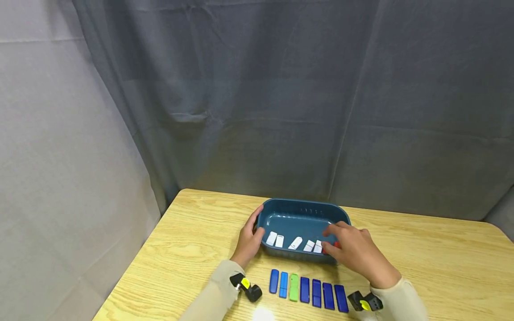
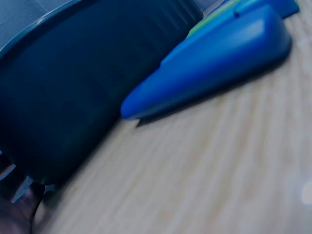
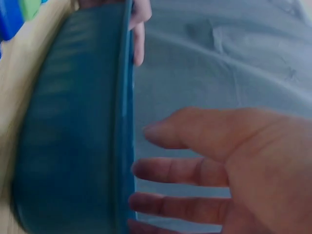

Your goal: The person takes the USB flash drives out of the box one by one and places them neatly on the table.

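Note:
A dark teal basin point(image 1: 305, 206) stands on the table. My left hand point(image 1: 248, 243) holds its left end, thumb at the rim and fingers along the outer wall. Over the basin's right end is my right hand point(image 1: 355, 247), thumb and fingers spread apart, with nothing between them in the right wrist view. A small red piece point(image 1: 336, 244) shows beside its thumb, partly covered by the hand. Several small white oblong pieces point(image 1: 296, 243) lie in the basin along its near side.
In front of the basin, a row of oblong plastic pieces lies on the wooden table point(image 1: 192, 249): several blue ones point(image 1: 304, 290) and one green piece point(image 1: 294, 287). A grey curtain point(image 1: 257, 111) hangs behind the table, and a pale one point(image 1: 72, 178) at the left.

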`<state>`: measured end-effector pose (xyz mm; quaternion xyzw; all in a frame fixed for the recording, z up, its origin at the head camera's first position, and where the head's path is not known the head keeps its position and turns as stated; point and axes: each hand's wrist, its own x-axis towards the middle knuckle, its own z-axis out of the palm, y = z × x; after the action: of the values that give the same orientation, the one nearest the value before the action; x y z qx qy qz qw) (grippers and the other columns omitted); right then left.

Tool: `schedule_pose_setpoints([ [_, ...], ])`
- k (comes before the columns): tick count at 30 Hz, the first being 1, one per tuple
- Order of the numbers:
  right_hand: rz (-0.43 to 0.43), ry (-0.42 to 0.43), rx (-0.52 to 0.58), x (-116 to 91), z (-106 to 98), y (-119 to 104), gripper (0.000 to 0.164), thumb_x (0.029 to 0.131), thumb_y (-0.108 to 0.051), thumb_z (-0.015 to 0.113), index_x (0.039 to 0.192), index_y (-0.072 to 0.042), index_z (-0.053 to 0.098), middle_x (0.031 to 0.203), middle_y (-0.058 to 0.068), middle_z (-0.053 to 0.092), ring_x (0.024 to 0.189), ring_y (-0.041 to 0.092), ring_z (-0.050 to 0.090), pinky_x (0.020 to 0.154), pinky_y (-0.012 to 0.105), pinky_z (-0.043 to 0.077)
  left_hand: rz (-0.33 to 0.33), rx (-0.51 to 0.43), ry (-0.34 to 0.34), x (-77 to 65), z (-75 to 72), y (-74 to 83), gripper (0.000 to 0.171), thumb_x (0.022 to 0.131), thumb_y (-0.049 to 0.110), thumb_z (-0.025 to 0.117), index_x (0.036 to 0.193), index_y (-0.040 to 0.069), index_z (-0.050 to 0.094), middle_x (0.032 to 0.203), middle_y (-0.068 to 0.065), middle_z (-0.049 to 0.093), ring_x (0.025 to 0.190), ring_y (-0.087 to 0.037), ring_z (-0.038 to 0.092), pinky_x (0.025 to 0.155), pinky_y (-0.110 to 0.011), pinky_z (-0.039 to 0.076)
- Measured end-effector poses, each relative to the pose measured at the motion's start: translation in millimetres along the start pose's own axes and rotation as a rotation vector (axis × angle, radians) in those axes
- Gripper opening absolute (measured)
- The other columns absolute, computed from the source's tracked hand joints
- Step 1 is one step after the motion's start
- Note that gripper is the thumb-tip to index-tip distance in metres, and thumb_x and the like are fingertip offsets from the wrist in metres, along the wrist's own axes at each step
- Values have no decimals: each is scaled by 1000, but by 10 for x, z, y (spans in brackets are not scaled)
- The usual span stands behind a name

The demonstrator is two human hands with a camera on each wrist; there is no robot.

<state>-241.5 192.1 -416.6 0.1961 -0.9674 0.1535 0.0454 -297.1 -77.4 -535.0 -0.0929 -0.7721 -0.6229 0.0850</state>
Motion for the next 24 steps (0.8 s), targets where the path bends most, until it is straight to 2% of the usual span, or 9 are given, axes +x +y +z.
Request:
schedule_pose_setpoints([
  [6, 49, -84, 15, 35, 89, 111, 15, 86, -26, 69, 97, -15, 69, 85, -2, 59, 65, 11, 47, 59, 38, 33, 10, 1, 0, 2, -5, -13, 66, 87, 7, 47, 147, 34, 39, 151, 10, 36, 138, -16, 34, 110, -43, 31],
  [12, 46, -107, 0, 68, 192, 154, 5, 89, -23, 65, 86, -19, 68, 84, -3, 57, 69, 13, 50, 62, 46, 38, 8, 2, 1, 0, -3, -13, 66, 86, 7, 48, 147, 34, 39, 151, 12, 37, 138, -14, 34, 111, -42, 30],
  [18, 32, -82, -83, 77, 261, 169, 12, 91, -22, 60, 84, -14, 67, 86, 1, 61, 76, 21, 59, 62, 52, 42, 26, 11, 5, 0, 5, -11, 66, 86, 7, 48, 147, 30, 40, 151, 10, 38, 138, -16, 34, 111, -44, 29],
  [24, 21, -88, -134, 82, 318, 173, 20, 94, -21, 53, 76, -15, 59, 76, 0, 55, 68, 20, 55, 60, 50, 44, 16, -1, -4, 4, 10, -9, 66, 87, 7, 48, 147, 33, 39, 151, 12, 36, 138, -14, 34, 111, -42, 30],
])
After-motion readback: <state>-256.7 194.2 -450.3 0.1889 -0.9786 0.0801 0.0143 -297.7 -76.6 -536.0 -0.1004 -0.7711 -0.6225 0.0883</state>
